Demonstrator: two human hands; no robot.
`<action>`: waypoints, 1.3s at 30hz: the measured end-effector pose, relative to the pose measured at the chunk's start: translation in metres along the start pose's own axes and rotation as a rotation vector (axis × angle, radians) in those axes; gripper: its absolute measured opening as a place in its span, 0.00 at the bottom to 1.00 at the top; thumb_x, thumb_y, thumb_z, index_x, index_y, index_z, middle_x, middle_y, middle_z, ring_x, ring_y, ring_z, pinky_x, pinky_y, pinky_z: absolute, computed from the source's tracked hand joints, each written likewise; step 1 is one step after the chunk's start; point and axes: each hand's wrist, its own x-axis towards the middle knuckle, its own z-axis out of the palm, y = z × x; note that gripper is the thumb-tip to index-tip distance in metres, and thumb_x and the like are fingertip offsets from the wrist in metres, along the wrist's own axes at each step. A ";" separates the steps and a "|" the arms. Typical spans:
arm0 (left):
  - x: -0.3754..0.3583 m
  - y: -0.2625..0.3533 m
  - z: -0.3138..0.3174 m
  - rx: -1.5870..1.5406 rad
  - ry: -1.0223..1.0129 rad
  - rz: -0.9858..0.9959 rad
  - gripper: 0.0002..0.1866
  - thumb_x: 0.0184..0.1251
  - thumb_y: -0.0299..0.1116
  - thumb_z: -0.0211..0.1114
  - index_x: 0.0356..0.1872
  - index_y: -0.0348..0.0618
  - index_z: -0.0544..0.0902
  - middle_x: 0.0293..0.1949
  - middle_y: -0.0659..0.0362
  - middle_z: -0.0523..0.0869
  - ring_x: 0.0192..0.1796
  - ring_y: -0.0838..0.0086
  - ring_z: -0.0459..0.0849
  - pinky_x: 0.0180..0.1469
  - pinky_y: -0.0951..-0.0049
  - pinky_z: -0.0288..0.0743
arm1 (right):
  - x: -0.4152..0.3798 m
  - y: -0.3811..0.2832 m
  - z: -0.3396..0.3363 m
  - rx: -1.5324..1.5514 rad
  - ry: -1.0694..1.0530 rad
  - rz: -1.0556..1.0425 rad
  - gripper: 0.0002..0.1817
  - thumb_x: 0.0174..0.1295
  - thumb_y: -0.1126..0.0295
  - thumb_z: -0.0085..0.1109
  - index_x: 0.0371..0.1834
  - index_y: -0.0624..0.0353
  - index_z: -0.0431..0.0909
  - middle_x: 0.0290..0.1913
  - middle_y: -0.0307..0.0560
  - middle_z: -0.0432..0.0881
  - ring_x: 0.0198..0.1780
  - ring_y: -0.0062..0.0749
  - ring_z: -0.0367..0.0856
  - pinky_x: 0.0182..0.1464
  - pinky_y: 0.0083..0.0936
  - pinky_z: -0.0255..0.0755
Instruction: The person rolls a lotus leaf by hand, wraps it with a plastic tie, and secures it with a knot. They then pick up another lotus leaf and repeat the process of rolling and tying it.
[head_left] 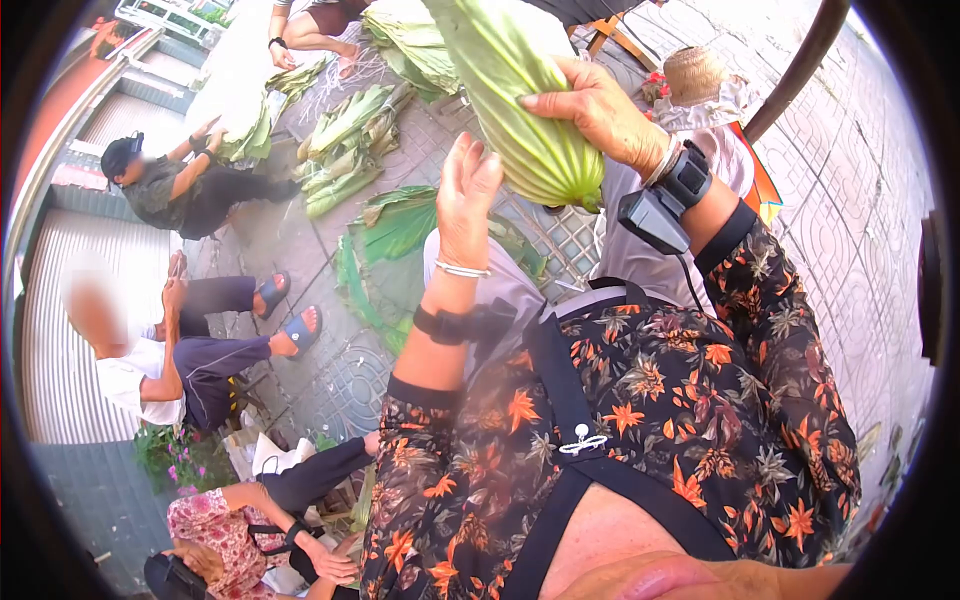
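A folded bundle of large lotus leaves (525,110), pale green with ribs meeting at one tip, is held up in front of my body. My right hand (605,115) grips it near the ribbed end, thumb across the face and the other fingers behind. To the left of the bundle, my left hand (468,195) is raised with its fingers stretched out, close to the leaf's edge and holding nothing. Below on the pavement, a green leaf (395,235) lies spread out beyond my left forearm.
Folded leaf piles (350,150) lie ahead on the paving. A straw hat (695,75) is at the upper right, near a dark pole (800,65). Several people sit or crouch to the left, among them a person in a white shirt (135,380) and one in dark clothes (165,185).
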 end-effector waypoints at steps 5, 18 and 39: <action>0.002 -0.022 -0.011 -0.534 -0.079 -0.253 0.39 0.66 0.56 0.58 0.68 0.39 0.58 0.65 0.52 0.67 0.67 0.62 0.66 0.69 0.61 0.59 | -0.008 0.041 0.033 0.127 -0.169 0.064 0.20 0.60 0.66 0.59 0.54 0.63 0.75 0.42 0.40 0.82 0.42 0.17 0.76 0.47 0.19 0.71; -0.008 -0.072 -0.039 -0.743 0.349 -0.301 0.27 0.61 0.25 0.63 0.62 0.39 0.68 0.58 0.52 0.76 0.60 0.59 0.74 0.64 0.57 0.67 | -0.031 0.085 0.061 0.698 0.076 0.477 0.17 0.61 0.72 0.59 0.52 0.68 0.74 0.48 0.48 0.81 0.47 0.29 0.81 0.53 0.27 0.74; -0.025 -0.037 -0.029 -0.814 0.047 -0.394 0.26 0.72 0.37 0.50 0.66 0.36 0.62 0.64 0.50 0.70 0.65 0.59 0.68 0.68 0.57 0.58 | -0.026 0.058 0.039 0.766 0.042 0.307 0.23 0.57 0.78 0.61 0.57 0.63 0.70 0.49 0.46 0.80 0.47 0.31 0.82 0.52 0.30 0.76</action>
